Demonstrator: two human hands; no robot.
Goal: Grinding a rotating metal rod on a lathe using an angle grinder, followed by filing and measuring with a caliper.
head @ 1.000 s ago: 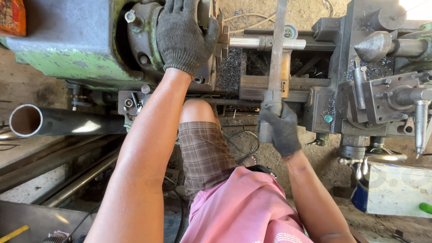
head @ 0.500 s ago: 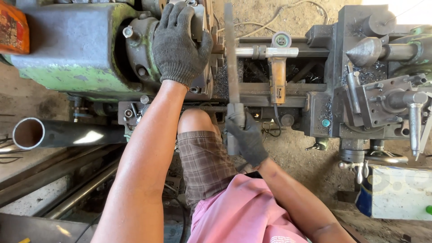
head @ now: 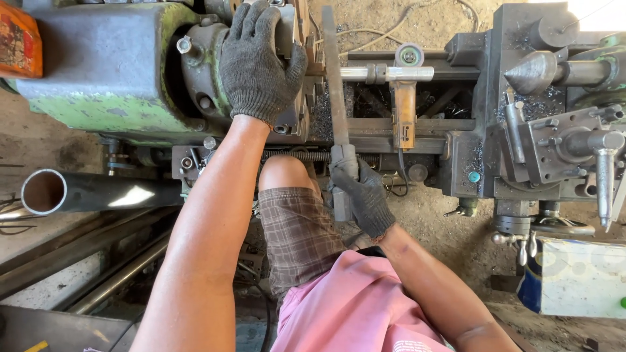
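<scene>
My left hand (head: pixel 261 62), in a dark knit glove, lies over the top of the lathe chuck (head: pixel 202 78) and grips it with fingers spread. My right hand (head: pixel 365 199), also gloved, is closed around the lower end of a long flat metal bar (head: pixel 332 85). The bar runs up past the chuck's right face, nearly vertical. A shiny round rod (head: pixel 385 73) sticks out of the chuck to the right, with a rusty orange bracket (head: pixel 404 114) hanging under it.
The green headstock (head: pixel 98 78) fills the upper left. The carriage and tool post (head: pixel 554 150) and a pointed tailstock centre (head: pixel 531 72) stand at the right. A dark steel pipe (head: pixel 78 192) lies at the left, and a white and blue box (head: pixel 574 277) sits lower right. My knee in checked shorts (head: pixel 297 228) is below the bed.
My right hand has swung the bar leftward, from right of the rod's bracket to beside the chuck. My left hand has stayed on the chuck.
</scene>
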